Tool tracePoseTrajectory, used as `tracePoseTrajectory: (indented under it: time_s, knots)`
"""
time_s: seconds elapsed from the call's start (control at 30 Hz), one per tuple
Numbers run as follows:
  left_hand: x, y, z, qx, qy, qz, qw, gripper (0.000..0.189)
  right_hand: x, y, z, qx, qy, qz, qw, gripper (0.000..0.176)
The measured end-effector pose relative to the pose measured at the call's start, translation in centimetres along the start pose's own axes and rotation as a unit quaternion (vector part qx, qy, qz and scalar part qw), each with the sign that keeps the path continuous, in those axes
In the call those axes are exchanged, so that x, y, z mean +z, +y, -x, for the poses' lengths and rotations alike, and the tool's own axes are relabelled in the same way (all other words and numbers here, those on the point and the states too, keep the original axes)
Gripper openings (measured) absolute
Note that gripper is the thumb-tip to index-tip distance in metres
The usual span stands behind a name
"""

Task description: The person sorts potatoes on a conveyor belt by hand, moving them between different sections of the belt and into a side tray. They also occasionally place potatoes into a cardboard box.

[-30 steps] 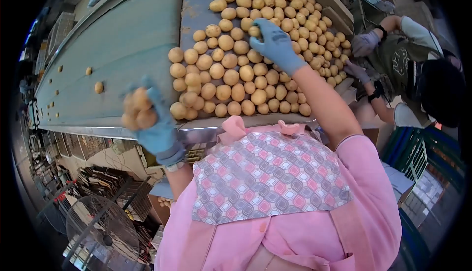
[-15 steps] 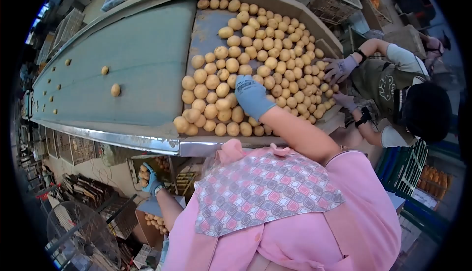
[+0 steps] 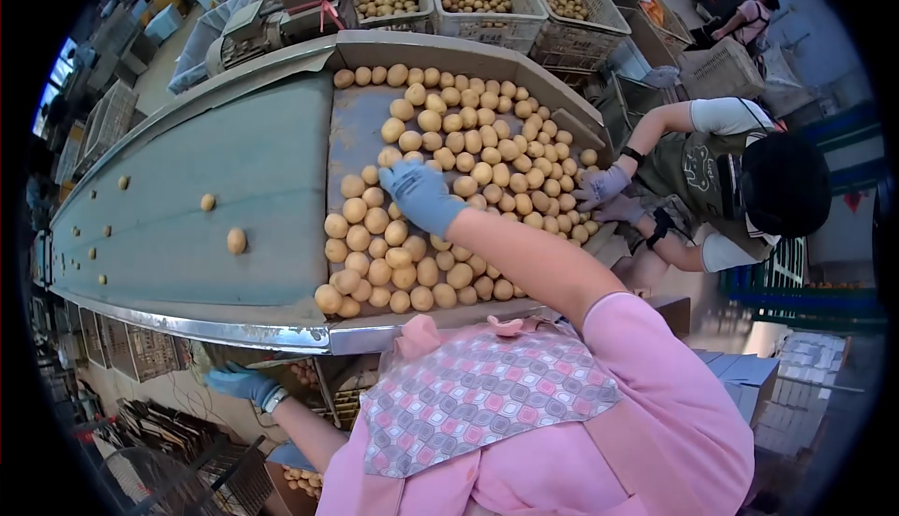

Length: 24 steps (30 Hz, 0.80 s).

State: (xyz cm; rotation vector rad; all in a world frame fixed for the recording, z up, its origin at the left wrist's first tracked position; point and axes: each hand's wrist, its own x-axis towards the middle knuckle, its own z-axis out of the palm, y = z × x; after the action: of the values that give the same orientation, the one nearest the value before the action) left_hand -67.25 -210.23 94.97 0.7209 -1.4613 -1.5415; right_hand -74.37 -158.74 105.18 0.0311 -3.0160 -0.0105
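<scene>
In the head view, my right hand (image 3: 419, 196), in a blue-grey glove, reaches over the spread of round tan potatoes (image 3: 426, 272). Its fingers are bent downward, closed on a potato (image 3: 389, 156) at the fingertips; the palm side is hidden. Below the near metal edge, my left hand (image 3: 241, 384), also gloved, is held out to the left with fingers extended. No potato shows in it. It is apart from the box of potatoes (image 3: 302, 480) beneath my forearm.
A green conveyor belt (image 3: 201, 263) carries scattered potatoes at the left. At the right, a co-worker's gloved hands (image 3: 604, 186) touch the pile. Crates of potatoes (image 3: 487, 29) stand beyond the far wall. A metal rim (image 3: 421, 336) runs along my side. A fan (image 3: 140, 479) stands lower left.
My left hand held several potatoes earlier; now its fingers are stretched out without them. My right hand has moved left across the pile. The camera view has shifted.
</scene>
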Motion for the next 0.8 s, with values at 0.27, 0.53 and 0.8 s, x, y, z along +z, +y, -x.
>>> tracePoseTrajectory:
  time_s: [0.27,0.53,0.8]
  knots:
    - [16.8,19.8,20.1,0.154,-0.391,0.025,0.907,0.049,-2.2,3.9,1.7,-0.059,0.102,-0.270,0.955,0.031]
    - [19.3,19.1,23.7,0.316,-0.588,-0.101,0.738,0.044,-2.2,11.1,13.9,0.343,-0.175,-0.851,0.356,0.038]
    - [18.4,18.1,23.4,0.313,-0.619,-0.137,0.707,0.039,-8.0,22.4,-5.6,0.089,0.189,-0.740,0.639,0.032]
